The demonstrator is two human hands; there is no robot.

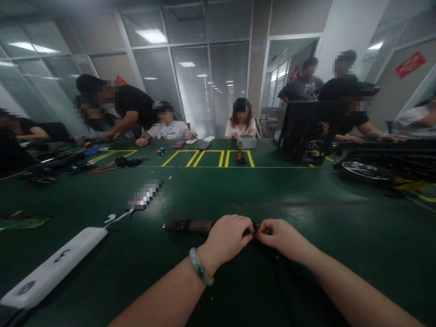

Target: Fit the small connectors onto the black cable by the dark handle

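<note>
An electric screwdriver with a dark nose and a brownish body lies on the green tabletop, its tip pointing left. My left hand, with a jade-like bangle on the wrist, is closed around its rear end and hides that part. Fingertips of my right hand pinch at the same rear end, close beside the left fingertips. From there a black cable appears to run down toward the front edge, blurred and dim. The exact joint between the fingers is hidden.
A white power strip lies at left, with a phone beyond it and a green circuit board at the edge. Cables and parts clutter the far left. A black computer case stands at right. Several people work around the table.
</note>
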